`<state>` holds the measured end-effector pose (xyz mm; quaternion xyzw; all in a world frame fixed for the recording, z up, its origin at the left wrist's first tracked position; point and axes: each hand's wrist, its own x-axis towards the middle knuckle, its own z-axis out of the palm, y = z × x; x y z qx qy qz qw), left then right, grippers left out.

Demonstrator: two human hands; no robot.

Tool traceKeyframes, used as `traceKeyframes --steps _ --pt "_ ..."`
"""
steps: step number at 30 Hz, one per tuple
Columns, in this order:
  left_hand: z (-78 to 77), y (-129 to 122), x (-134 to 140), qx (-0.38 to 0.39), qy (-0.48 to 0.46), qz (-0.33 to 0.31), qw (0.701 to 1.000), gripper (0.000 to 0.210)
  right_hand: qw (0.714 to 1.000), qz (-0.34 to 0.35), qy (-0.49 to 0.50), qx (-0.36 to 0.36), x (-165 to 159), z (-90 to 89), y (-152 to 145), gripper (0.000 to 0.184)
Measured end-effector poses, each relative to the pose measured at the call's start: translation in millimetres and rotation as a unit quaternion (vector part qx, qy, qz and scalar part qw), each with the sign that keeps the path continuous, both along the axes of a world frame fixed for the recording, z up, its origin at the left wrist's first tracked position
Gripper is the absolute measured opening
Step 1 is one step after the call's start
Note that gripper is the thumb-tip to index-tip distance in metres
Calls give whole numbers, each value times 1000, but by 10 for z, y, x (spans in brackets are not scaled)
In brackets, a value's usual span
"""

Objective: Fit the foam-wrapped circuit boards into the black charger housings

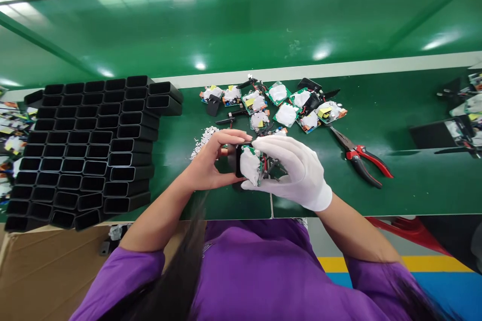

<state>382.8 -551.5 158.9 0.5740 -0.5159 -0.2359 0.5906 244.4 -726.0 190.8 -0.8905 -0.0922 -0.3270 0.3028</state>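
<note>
My bare left hand (211, 160) is closed round a black plastic case (238, 160), its open end facing right. In my white-gloved right hand (291, 168) is a circuit board (250, 165) coated with white filler, its green edge and some wires showing. The board's left edge meets the mouth of the case; how far inside it reaches, I cannot tell. Beyond my hands lie several similar circuit boards (286, 114) with white filler and black leads. Next to my left hand is a heap of white crumbs (204, 141).
Rows of empty black cases (90, 138) stand stacked on the left. Red-and-black long-nose pliers (356, 153) lie to the right. At the far right, another black case (433, 134) rests beside more boards. A cardboard box (56, 266) is below the table's front edge.
</note>
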Motion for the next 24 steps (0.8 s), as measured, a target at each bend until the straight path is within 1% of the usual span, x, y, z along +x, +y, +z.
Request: traceKeyframes --steps 7,13,18,24 --pt "-10 -1 -7 -4 15 9 1000 66 1000 -8 -16 -18 8 -11 13 52" --pt "6 -8 -19 -9 11 0 1000 66 1000 -3 -20 -18 31 -3 31 47" --pt "24 -13 -21 -11 -2 3 1000 66 1000 -4 -23 -15 34 -10 39 50" --pt "6 16 -14 12 -11 6 1000 66 1000 -6 -21 -19 37 -32 48 52"
